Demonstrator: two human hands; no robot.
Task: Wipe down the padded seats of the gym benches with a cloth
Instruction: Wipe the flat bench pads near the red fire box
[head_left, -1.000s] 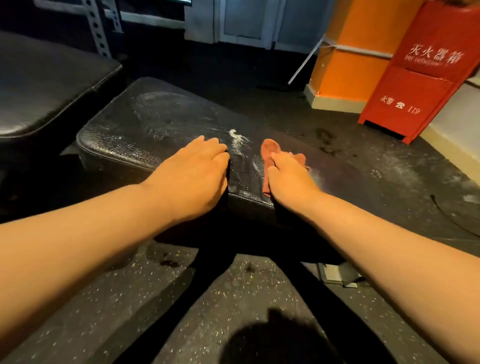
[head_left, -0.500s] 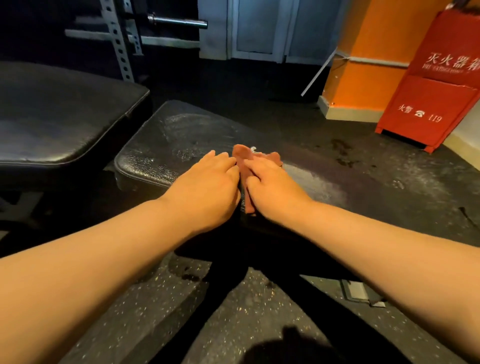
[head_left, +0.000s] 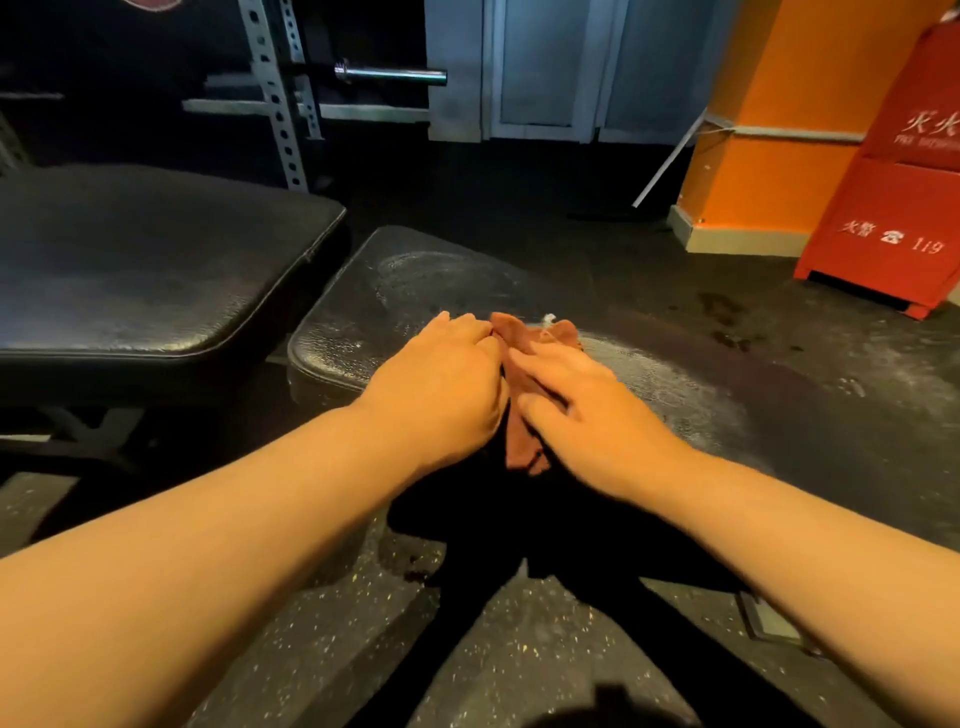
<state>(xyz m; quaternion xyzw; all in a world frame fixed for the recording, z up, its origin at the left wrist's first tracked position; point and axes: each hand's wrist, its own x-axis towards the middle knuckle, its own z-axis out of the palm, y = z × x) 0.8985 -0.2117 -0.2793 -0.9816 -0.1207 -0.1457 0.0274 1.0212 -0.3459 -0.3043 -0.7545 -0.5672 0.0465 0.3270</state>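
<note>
A red fire-extinguisher box is standing at the right edge beside an orange pillar; a barbell end is jutting from a perforated rack upright at upper left, above speckled floor.

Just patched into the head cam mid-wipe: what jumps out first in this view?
Dead centre, the left hand and right hand meet over a crumpled reddish-brown cloth on the near edge of a black padded bench seat, which is streaked with whitish residue. At far right a bright red fire-extinguisher cabinet stands against an orange pillar. A second black padded bench sits at left.
</note>
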